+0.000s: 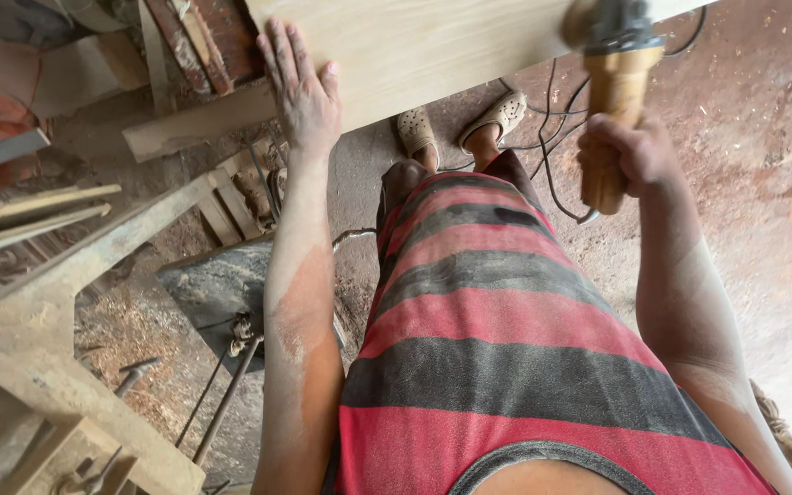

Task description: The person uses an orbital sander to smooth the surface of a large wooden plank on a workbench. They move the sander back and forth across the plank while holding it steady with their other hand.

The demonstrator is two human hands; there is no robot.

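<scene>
Right grip (pixel 623 154) tight around sander (pixel 614 87), left (pixel 302 92) flat on board (pixel 433 46), cables (pixel 552 137) underfoot.

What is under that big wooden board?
Under the wooden board you can see the person's two feet in pale shoes, black cables and the reddish dirt floor. The left hand lies flat on top. Whatever holds the board up is hidden.
</scene>
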